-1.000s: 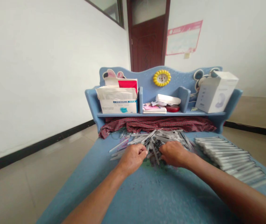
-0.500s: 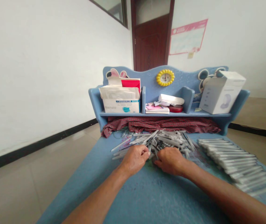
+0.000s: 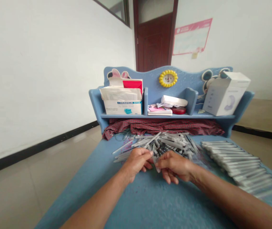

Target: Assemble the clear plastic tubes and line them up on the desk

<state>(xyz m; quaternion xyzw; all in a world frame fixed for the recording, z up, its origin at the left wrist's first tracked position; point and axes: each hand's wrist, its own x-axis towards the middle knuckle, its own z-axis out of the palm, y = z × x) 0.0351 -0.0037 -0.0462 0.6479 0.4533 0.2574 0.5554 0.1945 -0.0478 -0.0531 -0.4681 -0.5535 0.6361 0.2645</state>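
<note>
A loose heap of thin grey pen parts [image 3: 167,143] lies on the blue desk [image 3: 150,200], just in front of a red checked cloth. My left hand [image 3: 137,160] and my right hand [image 3: 174,165] meet at the near edge of the heap. Both pinch one small pen part [image 3: 154,158] between thumb and fingertips, a little above the desk. The other fingers of my right hand hang curled below.
A neat row of finished grey pens [image 3: 238,162] lies at the right. The desk's shelf holds a mask box [image 3: 123,106], papers, a red tin [image 3: 179,110] and a white carton [image 3: 224,93]. Tiled floor drops away at both sides.
Both hands have come back from the heap toward me and lifted slightly, now pinching a small part between them. The camera has shifted a little.
</note>
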